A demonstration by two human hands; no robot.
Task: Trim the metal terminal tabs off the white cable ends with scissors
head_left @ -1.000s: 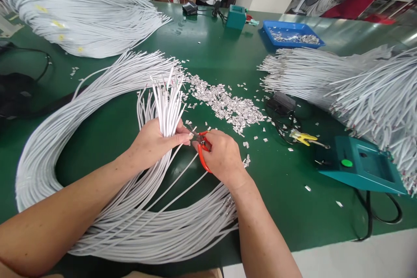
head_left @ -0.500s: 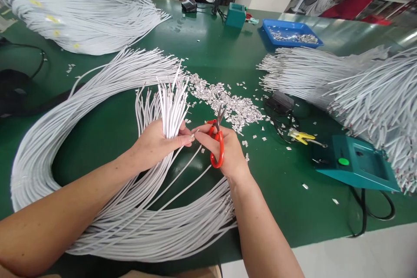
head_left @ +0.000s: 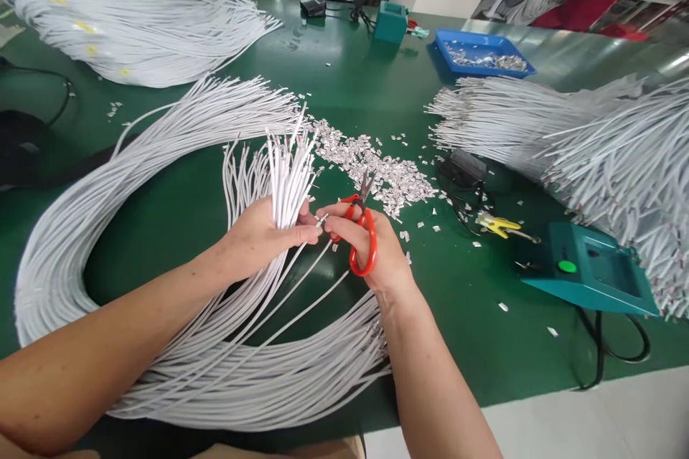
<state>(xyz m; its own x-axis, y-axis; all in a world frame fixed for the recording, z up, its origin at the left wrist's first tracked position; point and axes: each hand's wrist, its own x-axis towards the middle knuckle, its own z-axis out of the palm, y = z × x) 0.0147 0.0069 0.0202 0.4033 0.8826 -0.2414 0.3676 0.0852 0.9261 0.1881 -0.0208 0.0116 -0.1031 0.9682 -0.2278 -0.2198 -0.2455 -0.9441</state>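
Observation:
My left hand (head_left: 269,229) is closed round a bundle of white cables (head_left: 288,186), whose cut ends stick up above the fist. Between its thumb and fingertips shows the end of a single cable, with a small pale tip. Red-handled scissors (head_left: 364,247) hang on my right hand (head_left: 385,254), their blades pointing up and slightly parted. The right fingertips are beside that same cable end, almost touching the left thumb; whether they grip it I cannot tell. More cables curve in a big loop (head_left: 48,258) under and around both forearms.
Small silvery scraps (head_left: 377,168) lie heaped beyond my hands. On the right are a teal device (head_left: 586,272) with a green button, a yellow clip (head_left: 498,224) and more cable bundles (head_left: 608,136). A blue tray (head_left: 484,57) stands farther back; co-workers are behind the table.
The scissors have turned a little in my right hand, and their handle loops have opened wider. The left hand and its bundle have shifted very slightly right.

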